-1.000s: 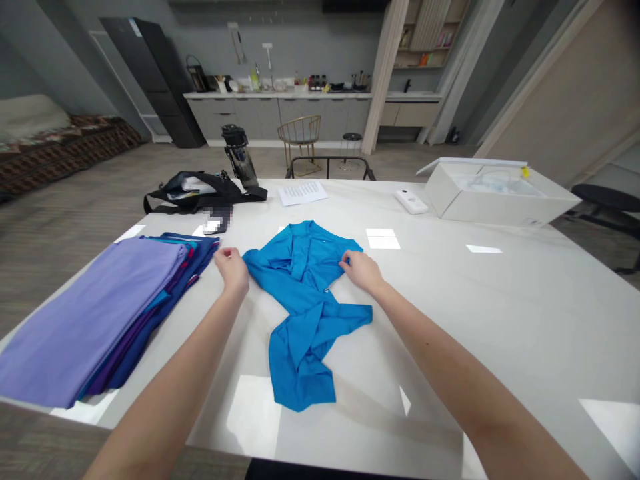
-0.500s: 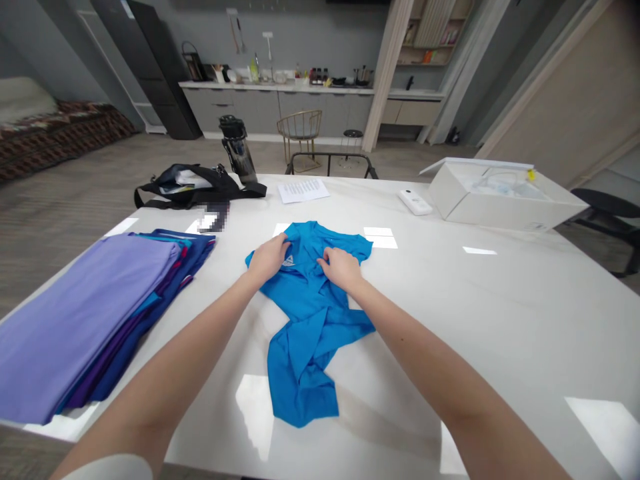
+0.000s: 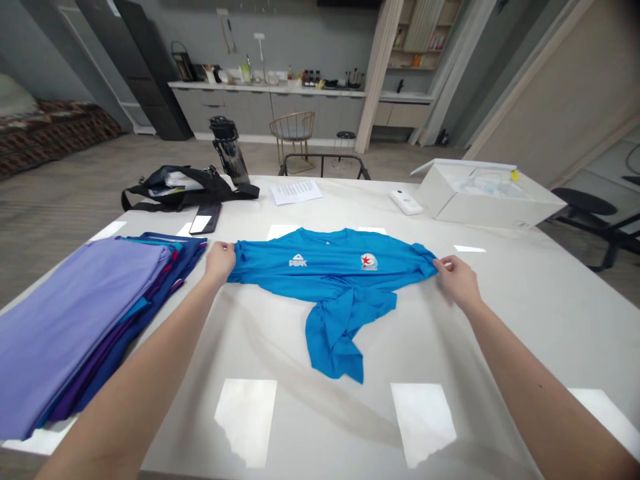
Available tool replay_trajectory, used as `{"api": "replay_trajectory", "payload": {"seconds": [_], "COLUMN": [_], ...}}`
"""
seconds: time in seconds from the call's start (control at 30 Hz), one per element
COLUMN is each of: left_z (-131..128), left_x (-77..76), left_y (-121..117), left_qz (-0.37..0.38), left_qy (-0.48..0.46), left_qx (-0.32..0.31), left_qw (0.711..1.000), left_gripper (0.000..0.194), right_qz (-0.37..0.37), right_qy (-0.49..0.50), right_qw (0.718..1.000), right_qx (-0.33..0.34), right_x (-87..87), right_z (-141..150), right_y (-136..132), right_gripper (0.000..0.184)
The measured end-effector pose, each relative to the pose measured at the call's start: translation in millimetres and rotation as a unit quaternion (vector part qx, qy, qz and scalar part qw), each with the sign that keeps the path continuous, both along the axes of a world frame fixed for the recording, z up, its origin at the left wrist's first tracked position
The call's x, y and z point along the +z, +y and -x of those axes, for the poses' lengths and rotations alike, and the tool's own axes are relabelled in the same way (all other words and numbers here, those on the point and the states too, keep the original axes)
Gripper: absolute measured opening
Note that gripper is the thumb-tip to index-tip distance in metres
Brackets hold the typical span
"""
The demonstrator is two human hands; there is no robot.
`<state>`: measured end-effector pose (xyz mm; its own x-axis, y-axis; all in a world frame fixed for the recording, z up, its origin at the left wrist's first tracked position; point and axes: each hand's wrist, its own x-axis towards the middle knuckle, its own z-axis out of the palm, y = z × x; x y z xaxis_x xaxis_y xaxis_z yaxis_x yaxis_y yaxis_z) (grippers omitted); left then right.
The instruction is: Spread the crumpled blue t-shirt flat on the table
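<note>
A bright blue T-shirt lies stretched sideways across the white table, with a white PEAK logo and a round star badge on its front. My left hand pinches one end of the shirt's upper edge. My right hand grips the opposite end, near a sleeve. The lower part of the shirt hangs twisted and bunched toward me on the tabletop. Just left of my left hand sits a tall folded stack of clothes, lilac on top, with blue and purple layers beneath.
Along the far side of the table are a black bag, a dark phone-like object, a water bottle, a sheet of paper, a white remote-like device and an open white box.
My hands have moved far apart and lifted the shirt's ends outward. The bunched shirt is now spread wide, with its logo and badge showing. My view has shifted slightly.
</note>
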<state>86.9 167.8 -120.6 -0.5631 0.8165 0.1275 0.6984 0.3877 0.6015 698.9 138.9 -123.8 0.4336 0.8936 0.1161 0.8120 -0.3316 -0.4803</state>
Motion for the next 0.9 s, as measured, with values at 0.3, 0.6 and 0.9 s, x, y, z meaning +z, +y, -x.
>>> {"api": "replay_trajectory", "payload": {"seconds": [0.3,0.6,0.9], "left_z": [-98.6,-142.2,-146.5], "left_x": [23.5,7.9,20.8], "left_y": [22.3,114.1,192.4], "left_qz": [-0.005,0.211,0.082], "left_qy": [0.232,0.201,0.217], "left_qx": [-0.224,-0.325,-0.191], "left_qw": [0.947,0.900,0.954], "left_gripper": [0.042,0.031,0.036], "right_qz": [-0.037,0.070,0.034], "right_qy": [-0.067,-0.113,-0.151], "right_qw": [0.990,0.971,0.981], "right_qx": [0.122,0.200,0.120], "right_x": [13.1,-0.3,-1.3], "right_z": [44.7,93.4,122.7], "right_y": [56.7,133.2,202.3], "right_gripper": [0.038,0.034,0.031]}}
